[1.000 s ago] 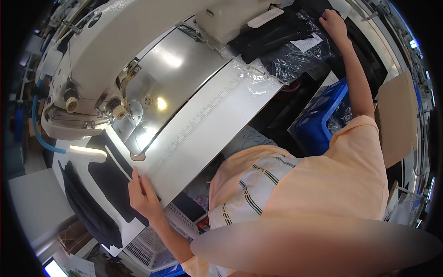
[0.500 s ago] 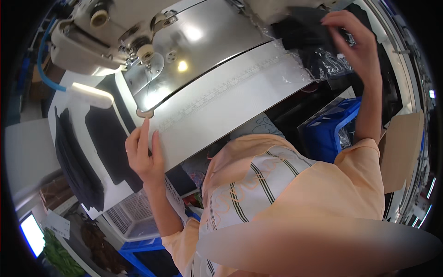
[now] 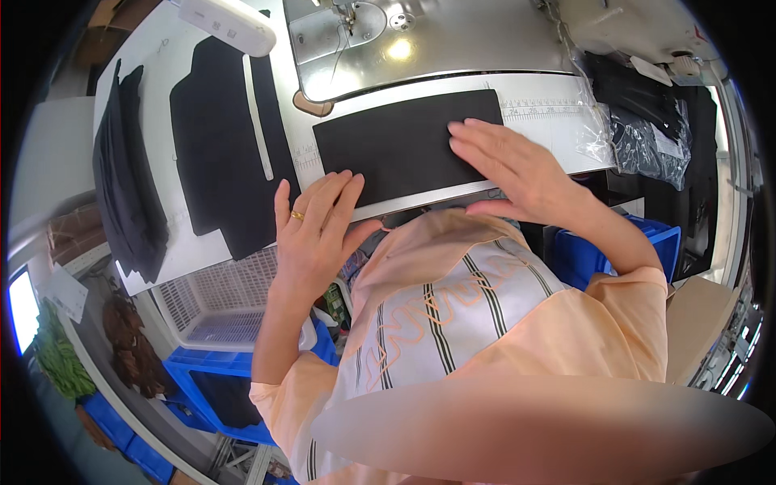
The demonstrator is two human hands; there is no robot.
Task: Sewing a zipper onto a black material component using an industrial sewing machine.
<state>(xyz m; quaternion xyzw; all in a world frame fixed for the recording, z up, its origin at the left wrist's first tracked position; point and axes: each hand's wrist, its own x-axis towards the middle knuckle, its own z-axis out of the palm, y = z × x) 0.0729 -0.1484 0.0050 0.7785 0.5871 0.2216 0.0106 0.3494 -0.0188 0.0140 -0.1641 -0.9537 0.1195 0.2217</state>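
Observation:
A flat black fabric piece lies along the near strip of the white sewing table, over part of its printed ruler scale. My left hand rests at the fabric's lower left corner, fingers stretched out. My right hand lies with its fingertips on the fabric's right part, fingers extended and thumb apart. Neither hand grips anything. Left of my left hand lies a larger cut black fabric panel with a narrow white strip on it.
The sewing machine's metal bed is beyond the fabric, its needle area at the top. A folded black stack lies far left. Plastic-wrapped black fabric sits at the right. Below stand a white basket and a blue crate.
My right hand has come from the plastic-wrapped pile to the table middle, where a black fabric piece now lies. My left hand has moved onto its corner. The view has shifted.

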